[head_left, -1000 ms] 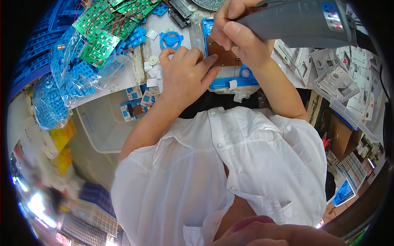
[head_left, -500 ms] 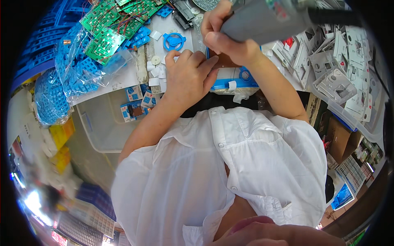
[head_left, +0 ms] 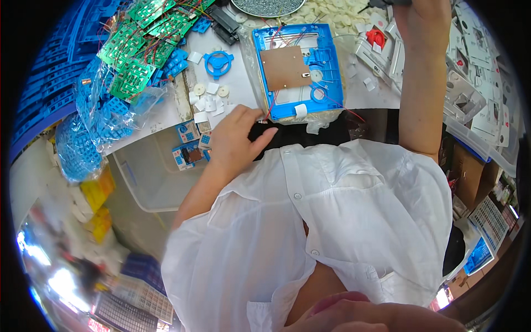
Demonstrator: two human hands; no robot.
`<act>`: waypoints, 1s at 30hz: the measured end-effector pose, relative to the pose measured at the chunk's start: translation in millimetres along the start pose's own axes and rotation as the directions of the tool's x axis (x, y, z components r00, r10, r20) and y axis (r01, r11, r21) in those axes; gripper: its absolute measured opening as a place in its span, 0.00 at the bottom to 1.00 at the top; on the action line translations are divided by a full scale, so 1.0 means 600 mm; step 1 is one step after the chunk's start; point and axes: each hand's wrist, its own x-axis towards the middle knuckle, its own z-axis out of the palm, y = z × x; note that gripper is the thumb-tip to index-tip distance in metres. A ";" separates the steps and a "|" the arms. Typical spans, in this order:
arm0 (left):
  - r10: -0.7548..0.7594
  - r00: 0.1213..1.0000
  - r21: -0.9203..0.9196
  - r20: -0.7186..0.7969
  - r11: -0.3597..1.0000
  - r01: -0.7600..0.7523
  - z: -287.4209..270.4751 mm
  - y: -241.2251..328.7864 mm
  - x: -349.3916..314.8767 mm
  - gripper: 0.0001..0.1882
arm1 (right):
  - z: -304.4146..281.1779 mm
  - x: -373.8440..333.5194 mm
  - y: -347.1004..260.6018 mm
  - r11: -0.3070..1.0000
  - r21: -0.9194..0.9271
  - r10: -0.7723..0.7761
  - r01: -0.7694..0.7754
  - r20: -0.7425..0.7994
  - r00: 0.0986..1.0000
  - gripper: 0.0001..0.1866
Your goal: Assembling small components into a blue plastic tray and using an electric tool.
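Note:
A blue plastic casing (head_left: 338,66) lies open side up on the table before me, a brown circuit board (head_left: 286,66) and thin wires inside it. My left hand (head_left: 237,133) is at the table edge by the casing's near left corner, thumb and fingers apart, holding nothing. Stretched up to the top right, my right hand (head_left: 421,12) is partly cut off by the picture's edge. It grips a dark grey electric screwdriver (head_left: 389,2), mostly out of view, its thin bit pointing left. A blue ring-shaped part (head_left: 219,65) lies left of the casing.
Green circuit boards (head_left: 133,80) and bagged blue keypads (head_left: 119,110) crowd the left. A round tray of screws (head_left: 268,6) sits at the back, near pale discs (head_left: 332,14). White casings (head_left: 462,94) pile up right. Below the left table edge is a clear bin (head_left: 152,185).
My right hand has carried the screwdriver off the casing, up and to the right. My left hand has drawn back toward me and let go of the casing, which is now uncovered.

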 end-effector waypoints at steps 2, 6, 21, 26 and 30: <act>-0.010 1.000 0.006 0.019 1.000 0.010 0.017 -0.011 -0.014 0.09 | -0.020 -0.012 0.010 0.995 -0.094 -0.042 0.042 0.001 0.999 0.28; -0.060 0.995 -0.147 0.084 0.986 0.072 0.009 0.007 -0.010 0.04 | -0.062 -0.073 0.016 0.914 -0.375 -0.199 0.156 -0.078 0.977 0.40; -0.159 0.918 -0.650 0.363 0.663 0.371 -0.044 0.033 0.020 0.14 | 0.006 -0.303 0.048 0.674 -0.702 0.244 0.230 0.505 0.828 0.13; -0.306 0.899 -0.515 0.313 0.741 0.432 -0.066 0.046 0.014 0.13 | 0.005 -0.297 0.058 0.701 -0.683 0.286 0.205 0.533 0.796 0.13; -0.288 0.938 -0.770 0.193 0.548 0.327 -0.057 0.039 0.028 0.10 | 0.006 -0.291 0.054 0.764 -0.634 0.298 0.123 0.515 0.804 0.14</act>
